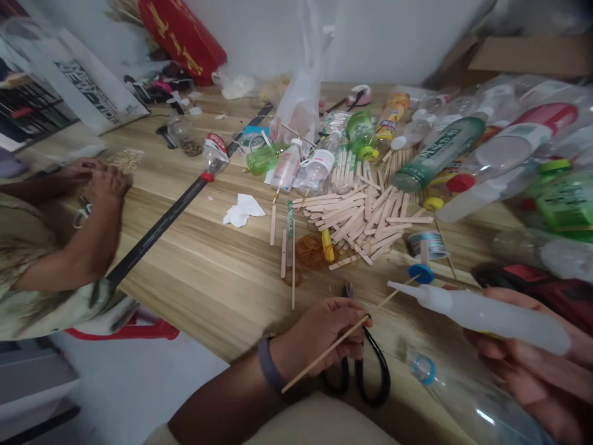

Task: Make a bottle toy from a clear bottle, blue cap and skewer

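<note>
My left hand (324, 337), with a band at the wrist, pinches a thin wooden skewer (319, 358) that slants up to the right. At the skewer's far end is a blue bottle cap (420, 274) with a flat wooden stick upright at it. My right hand (532, 352) is closed around a white squeeze bottle (495, 315), its narrow nozzle pointing left beside the skewer near the cap. Black-handled scissors (373, 371) lie under and beside my left hand. Below my right hand rests a clear plastic bottle (472, 395) with a blue ring at its neck.
A pile of flat wooden sticks (356, 216) and rubber bands (310, 248) lie mid-table. Many plastic bottles (440, 151) crowd the right side. A spool (428, 245) stands near the cap. Another person's hands (104, 179) are at the left, beyond a long black strip (162, 225).
</note>
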A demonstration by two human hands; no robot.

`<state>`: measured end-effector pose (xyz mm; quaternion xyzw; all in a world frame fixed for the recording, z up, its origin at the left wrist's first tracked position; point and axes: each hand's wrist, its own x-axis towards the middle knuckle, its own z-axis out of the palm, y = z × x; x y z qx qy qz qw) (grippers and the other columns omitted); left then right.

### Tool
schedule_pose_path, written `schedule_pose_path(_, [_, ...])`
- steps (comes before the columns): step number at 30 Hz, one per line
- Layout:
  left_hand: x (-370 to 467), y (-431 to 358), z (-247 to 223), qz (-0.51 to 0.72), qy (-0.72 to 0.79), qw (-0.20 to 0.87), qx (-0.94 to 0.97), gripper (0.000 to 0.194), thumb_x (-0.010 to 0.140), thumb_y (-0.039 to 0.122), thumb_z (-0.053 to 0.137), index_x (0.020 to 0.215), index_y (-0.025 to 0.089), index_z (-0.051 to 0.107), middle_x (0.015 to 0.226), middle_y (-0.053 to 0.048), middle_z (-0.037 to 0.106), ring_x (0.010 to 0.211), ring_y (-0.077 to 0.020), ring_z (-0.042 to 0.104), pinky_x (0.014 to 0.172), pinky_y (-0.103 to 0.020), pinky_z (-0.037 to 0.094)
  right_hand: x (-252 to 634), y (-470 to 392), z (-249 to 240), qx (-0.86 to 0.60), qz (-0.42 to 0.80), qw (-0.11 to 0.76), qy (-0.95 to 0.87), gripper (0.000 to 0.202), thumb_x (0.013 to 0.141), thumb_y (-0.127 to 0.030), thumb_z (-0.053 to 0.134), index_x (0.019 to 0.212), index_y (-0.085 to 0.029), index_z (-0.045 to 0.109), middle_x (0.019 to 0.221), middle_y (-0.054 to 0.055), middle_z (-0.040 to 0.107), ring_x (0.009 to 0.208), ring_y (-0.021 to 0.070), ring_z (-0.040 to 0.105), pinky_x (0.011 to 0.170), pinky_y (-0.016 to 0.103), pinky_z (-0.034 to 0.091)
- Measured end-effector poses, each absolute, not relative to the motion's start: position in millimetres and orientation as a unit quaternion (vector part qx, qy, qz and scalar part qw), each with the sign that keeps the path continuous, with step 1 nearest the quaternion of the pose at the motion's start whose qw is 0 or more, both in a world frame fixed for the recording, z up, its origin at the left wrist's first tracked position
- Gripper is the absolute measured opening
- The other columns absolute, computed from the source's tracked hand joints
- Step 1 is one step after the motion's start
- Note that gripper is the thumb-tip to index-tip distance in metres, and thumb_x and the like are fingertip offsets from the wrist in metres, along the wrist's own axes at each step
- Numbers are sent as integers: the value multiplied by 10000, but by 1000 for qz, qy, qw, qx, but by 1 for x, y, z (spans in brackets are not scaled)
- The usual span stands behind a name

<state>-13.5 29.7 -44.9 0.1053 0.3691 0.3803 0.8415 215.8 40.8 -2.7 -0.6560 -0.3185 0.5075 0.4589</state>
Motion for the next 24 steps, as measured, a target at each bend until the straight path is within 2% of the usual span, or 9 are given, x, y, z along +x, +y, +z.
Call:
schedule_pose_path(4, [-14,28,-43,380,358,847,103,256,674,263,754,767,180,531,572,95,403,484,-44,223,487,-224,175,210,42,14,-686,517,417,-299,667,319,-434,941,954,-330,764,652,50,664,511,214,623,385,214,547])
schedule_pose_path(7, [-14,28,-42,374,358,849,109,248,685,271,746,758,183,527,561,103,378,487,-46,196,485,-227,154,201,43,26,-660,516,427,-341,620,378,-445,945,953,-333,742,630,13,658,514,192,623,440,224,568])
schedule_pose_path(11, [-14,27,-39,365,369,847,116,245,704,277,740,756,185,518,555,113,325,492,-47,196,491,-229,159,200,40,32,-627,489,439,-418,463,485,-513,925,850,-316,719,603,0,651,503,167,616,491,227,567])
schedule_pose_path(15, [-13,27,-37,356,376,847,121,233,725,266,727,761,189,510,561,110,336,489,-46,205,495,-227,175,209,34,31,-625,477,403,-468,395,625,-462,889,975,-374,730,799,1,713,600,166,672,580,221,584])
schedule_pose_path(21, [-14,26,-38,342,380,851,119,197,761,253,704,771,190,517,563,105,340,487,-49,221,505,-219,205,200,33,35,-633,427,393,-513,590,626,-462,864,1186,-421,681,1011,29,731,726,217,701,630,279,614])
schedule_pose_path(24, [-14,25,-37,340,366,858,121,204,752,271,713,749,184,528,559,100,351,493,-50,228,506,-217,202,190,31,38,-648,399,385,-523,582,601,-434,877,1148,-390,683,1050,40,728,794,239,707,629,281,612])
